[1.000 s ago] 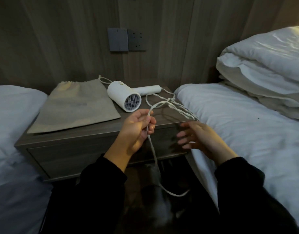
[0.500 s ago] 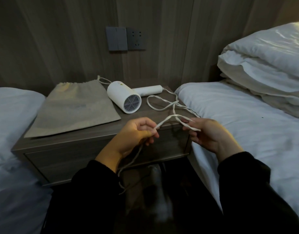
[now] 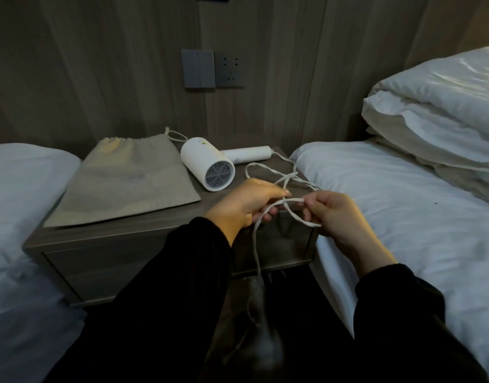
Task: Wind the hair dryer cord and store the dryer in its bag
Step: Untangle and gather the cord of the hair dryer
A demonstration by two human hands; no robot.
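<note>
A white hair dryer lies on its side on the wooden nightstand, its grille facing me and its handle pointing right. Its white cord loops over the tabletop and runs down to both hands. My left hand grips the cord, and a strand hangs from it toward the floor. My right hand pinches a loop of the same cord just in front of the nightstand's edge. A flat beige drawstring bag lies left of the dryer.
White beds flank the nightstand: one at the left, one at the right with stacked pillows. A switch and socket panel sits on the wood wall behind. The floor below is dark.
My hands have come closer together. The right hand, open a second ago, now pinches a loop of cord; the left hand has drawn more cord up, leaving a strand hanging straight down.
</note>
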